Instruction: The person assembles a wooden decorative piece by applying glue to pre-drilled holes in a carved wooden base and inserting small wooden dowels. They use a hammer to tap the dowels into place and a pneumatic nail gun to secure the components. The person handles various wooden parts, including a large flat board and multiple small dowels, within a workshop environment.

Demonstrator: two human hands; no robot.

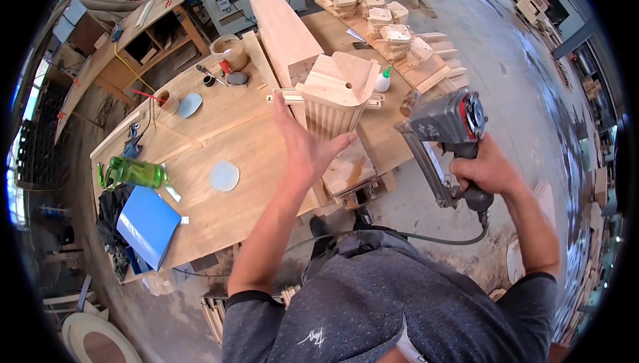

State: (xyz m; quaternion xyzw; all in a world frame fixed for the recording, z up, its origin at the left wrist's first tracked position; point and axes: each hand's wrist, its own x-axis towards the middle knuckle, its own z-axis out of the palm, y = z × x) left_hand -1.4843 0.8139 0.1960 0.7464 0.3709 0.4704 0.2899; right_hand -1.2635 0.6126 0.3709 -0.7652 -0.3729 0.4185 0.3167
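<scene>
My left hand [306, 148] is open, its thumb and fingers spread wide beside the near left side of a fluted wooden post piece [333, 115]. Whether the skin touches the wood I cannot tell. That piece has a pale top plate with a small dark hole, and stands at the near end of a long boxed wooden beam [283, 26]. Thin wooden strips [287, 97] stick out on both sides of it. At the right, away from the wood, my right hand [491, 168] grips a grey air nail gun [444, 122] by its handle. The gun's magazine slants down toward me.
A black air hose [439, 239] runs from the gun across my waist. On the workbench [246, 220] lie a blue folder [150, 223], a green bottle [136, 172] and a round pale disc [225, 176]. A glue bottle [383, 80] stands beside stacked wooden blocks [379, 18].
</scene>
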